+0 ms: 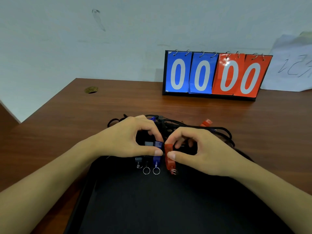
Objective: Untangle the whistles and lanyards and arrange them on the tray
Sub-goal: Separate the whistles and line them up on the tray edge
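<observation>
A black tray (pixel 152 208) lies in front of me on the wooden table. At its far end several whistles lie side by side with their key rings toward me: a grey one (pixel 138 160), a black one (pixel 146 166), a blue one (pixel 157 154) and a red one (pixel 169 157). My left hand (pixel 131 139) pinches the blue whistle between thumb and forefinger. My right hand (pixel 199 149) pinches the red whistle, which is tilted slightly. Behind my hands sits a tangle of black lanyards (pixel 177 124) with another red whistle (pixel 206 123) and a blue piece (pixel 152 118) in it.
A flip scoreboard (pixel 214 75) showing 00 00 in blue and red stands at the back right of the table. A white paper (pixel 292 65) leans on the wall beside it. A cable hole (pixel 91 90) is at the back left. The table's left edge runs diagonally.
</observation>
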Tool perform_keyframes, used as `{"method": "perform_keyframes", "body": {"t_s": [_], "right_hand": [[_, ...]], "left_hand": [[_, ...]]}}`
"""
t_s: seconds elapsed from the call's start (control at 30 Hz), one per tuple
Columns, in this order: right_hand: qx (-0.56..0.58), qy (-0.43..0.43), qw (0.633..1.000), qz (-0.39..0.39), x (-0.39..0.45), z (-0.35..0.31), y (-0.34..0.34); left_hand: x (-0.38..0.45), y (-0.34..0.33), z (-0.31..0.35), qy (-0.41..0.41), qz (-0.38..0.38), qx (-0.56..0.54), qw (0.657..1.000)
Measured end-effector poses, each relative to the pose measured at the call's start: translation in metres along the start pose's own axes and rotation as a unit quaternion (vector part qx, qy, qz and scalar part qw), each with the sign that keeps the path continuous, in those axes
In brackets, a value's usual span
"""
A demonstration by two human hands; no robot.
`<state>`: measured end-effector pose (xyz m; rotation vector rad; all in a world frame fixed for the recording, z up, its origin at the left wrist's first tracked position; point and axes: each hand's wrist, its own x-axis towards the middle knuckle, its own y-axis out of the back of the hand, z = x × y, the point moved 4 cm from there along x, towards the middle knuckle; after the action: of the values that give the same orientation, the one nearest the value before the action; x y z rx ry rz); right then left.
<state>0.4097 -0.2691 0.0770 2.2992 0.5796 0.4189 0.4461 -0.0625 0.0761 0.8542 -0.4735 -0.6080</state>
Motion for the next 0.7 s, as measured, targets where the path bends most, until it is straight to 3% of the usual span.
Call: {"method": "perform_keyframes", "body": {"t_s": [0.4, 0.53, 0.6, 0.7], "right_hand": [[-0.077, 0.021, 0.995, 0.063, 0.004, 0.002, -0.009], [-0.091, 0.058, 0.977, 0.185, -0.001, -0.004, 0.017], [-0.154, 0.028, 0.962, 0.223, -0.001, 0.009, 0.037], [-0.249, -0.062, 0.942, 0.216, 0.002, 0.046, 0.055]], "left_hand": [[0.0, 0.0, -0.006, 0.021, 0.016, -0.014, 1.0], [0.0, 0.009, -0.008, 0.028, 0.066, -0.085, 0.994], [0.0, 0.016, -0.011, 0.03, 0.114, -0.091, 0.989], [0.0, 0.018, -0.016, 0.026, 0.129, -0.071, 0.989]]}}
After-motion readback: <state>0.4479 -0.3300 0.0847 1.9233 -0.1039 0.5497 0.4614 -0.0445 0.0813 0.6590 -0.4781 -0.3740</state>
